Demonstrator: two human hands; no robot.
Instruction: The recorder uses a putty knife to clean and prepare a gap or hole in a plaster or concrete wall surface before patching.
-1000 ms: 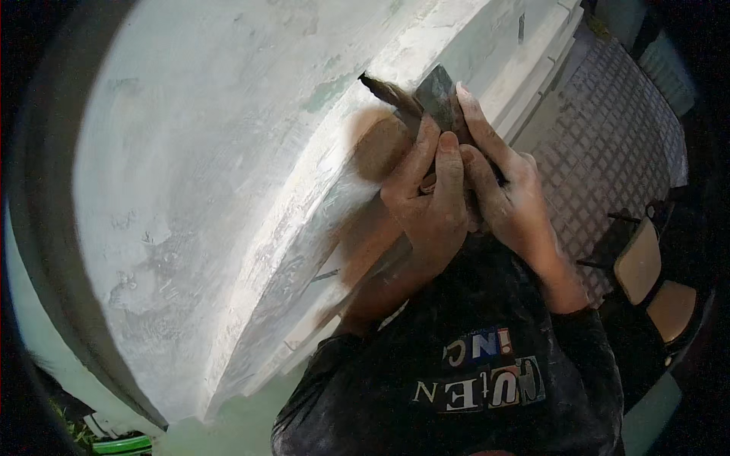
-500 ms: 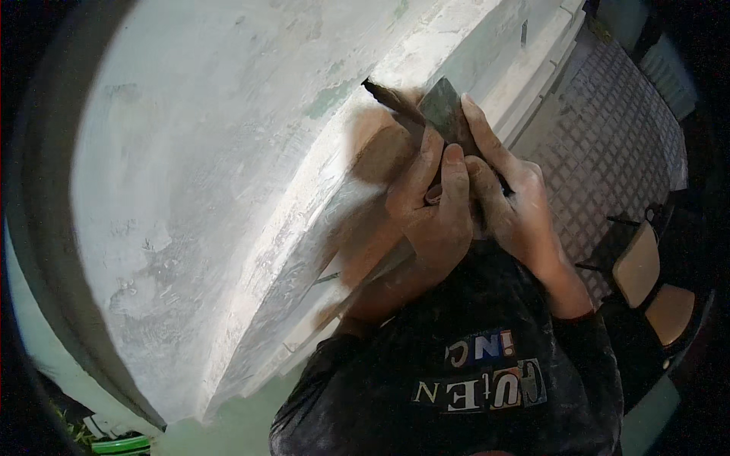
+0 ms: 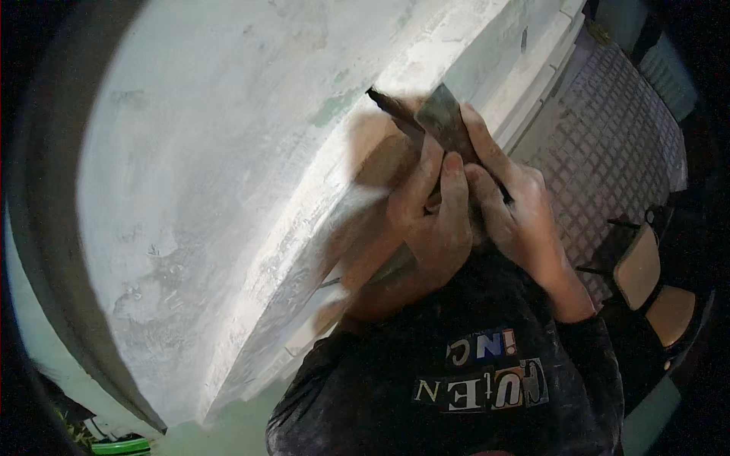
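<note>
A dark grey, flexible sheet that looks like sandpaper [image 3: 443, 115] lies bent across the whitish plastered edge [image 3: 319, 178] of a wall or ledge. My left hand [image 3: 433, 209] presses it from the left, fingers bent and closed, thumb pointing up along it. My right hand [image 3: 517, 194] grips its right side, with the index finger stretched along the border and the thumb near the left thumb. Pale dust coats both hands. The sheet's lower part is hidden behind my fingers, and its far left corner shows as a thin dark strip.
A broad patchy plaster surface [image 3: 182, 175] fills the left, with a dark curved border. Beyond the ledge on the right is a patterned tiled floor [image 3: 608, 129] with a tan-seated chair [image 3: 637, 266]. A green round object [image 3: 122, 445] stands at the lower left.
Both hands and the dark sheet have slid slightly toward me along the plastered edge. The grip looks the same.
</note>
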